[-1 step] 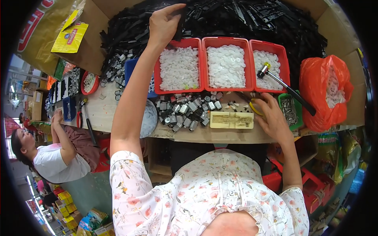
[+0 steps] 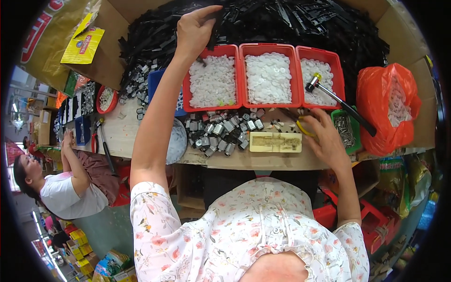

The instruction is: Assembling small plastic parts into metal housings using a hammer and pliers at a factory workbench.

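My left hand (image 2: pixel 194 32) reaches over the heap of black plastic strips (image 2: pixel 253 28) at the back. Its fingers are bent around a dark strip that hangs beside the left red bin (image 2: pixel 184 89), though the grip is partly hidden. My right hand (image 2: pixel 326 138) is closed at the yellow handle of a pair of pliers (image 2: pixel 304 129), low over the table. Just left of it lies a cream-coloured block fixture (image 2: pixel 275 148) with a recess along its top. A pile of small metal-and-black parts (image 2: pixel 221 129) is spread beside the fixture.
More red bins (image 2: pixel 270 106) (image 2: pixel 340 70) hold white discs and pieces; a hammer (image 2: pixel 350 109) lies across the right one. A green tray (image 2: pixel 357 141) of metal pins and a red bag (image 2: pixel 376 113) stand right. A blue tray (image 2: pixel 152 82) is left. Another person (image 2: pixel 70 188) sits far left.
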{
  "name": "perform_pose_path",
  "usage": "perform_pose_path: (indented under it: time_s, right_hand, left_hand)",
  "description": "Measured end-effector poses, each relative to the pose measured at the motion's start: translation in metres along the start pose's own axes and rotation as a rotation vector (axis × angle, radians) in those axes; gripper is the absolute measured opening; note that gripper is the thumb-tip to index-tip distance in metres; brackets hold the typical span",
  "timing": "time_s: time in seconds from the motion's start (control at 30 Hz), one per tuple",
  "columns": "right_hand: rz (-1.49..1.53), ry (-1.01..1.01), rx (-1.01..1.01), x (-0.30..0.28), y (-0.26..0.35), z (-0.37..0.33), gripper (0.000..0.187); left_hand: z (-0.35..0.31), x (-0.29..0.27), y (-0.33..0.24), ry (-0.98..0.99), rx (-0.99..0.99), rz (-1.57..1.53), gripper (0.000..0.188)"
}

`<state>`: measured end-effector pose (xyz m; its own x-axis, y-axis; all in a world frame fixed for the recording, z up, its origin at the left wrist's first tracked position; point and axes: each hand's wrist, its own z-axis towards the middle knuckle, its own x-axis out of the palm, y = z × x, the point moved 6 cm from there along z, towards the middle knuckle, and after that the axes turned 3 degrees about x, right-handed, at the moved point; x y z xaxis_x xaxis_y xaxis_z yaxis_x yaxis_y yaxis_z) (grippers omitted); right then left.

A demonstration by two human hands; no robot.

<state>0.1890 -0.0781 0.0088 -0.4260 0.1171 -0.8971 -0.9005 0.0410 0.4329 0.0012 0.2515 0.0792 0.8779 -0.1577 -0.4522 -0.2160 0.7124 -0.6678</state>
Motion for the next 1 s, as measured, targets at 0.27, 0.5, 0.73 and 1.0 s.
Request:
perform_pose_path:
  time_s: [0.27,0.5,0.73,1.0]
  right_hand:
    - [-0.039,-0.082,-0.085,-0.018,0.029,0.018,0.040]
    - [-0.017,-0.125,-0.080,-0.019,0.030,0.012,0.035]
    - [0.267,-0.462,-0.165,-0.034,0.058,0.022,0.022]
    - [0.432,-0.433,0.039,-0.005,0.064,0.017,0.019]
  left_hand:
    - [0.011,0.003,0.010,-0.019,0.316,0.352,0.038]
    - [-0.011,0.007,-0.010,0.205,-0.063,-0.229,0.044]
    - [-0.125,0.050,-0.101,0.312,-0.305,-0.726,0.085]
    - [-0.230,0.096,-0.161,0.032,-0.184,-0.442,0.077]
